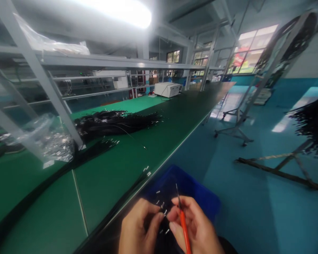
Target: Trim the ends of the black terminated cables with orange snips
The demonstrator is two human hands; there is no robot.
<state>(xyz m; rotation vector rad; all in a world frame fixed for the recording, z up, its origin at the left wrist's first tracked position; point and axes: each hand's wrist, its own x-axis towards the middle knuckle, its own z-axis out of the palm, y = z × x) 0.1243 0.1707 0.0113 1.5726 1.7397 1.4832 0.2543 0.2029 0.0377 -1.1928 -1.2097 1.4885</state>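
My left hand (pixel 141 225) is closed, thumb and forefinger pinched on a thin black cable with a small silvery tip (pixel 165 212). My right hand (pixel 193 225) is wrapped round a slim orange-handled screwdriver (pixel 184 225), its thin metal shaft pointing up and away. The right fingertips come close to the cable end; whether they touch it I cannot tell. Several more small silvery ends lie around and below the fingers, partly hidden and blurred. Behind the hands is a blue plastic bin (pixel 201 190), below the table edge.
A green-topped workbench (pixel 132 155) runs along the left, bearing bundles of black cables (pixel 116 121). A clear bag of small metal parts (pixel 58 146) sits by the shelf post (pixel 50 88). A white box (pixel 168 89) stands farther back. Wheeled metal racks (pixel 235 127) stand on the right.
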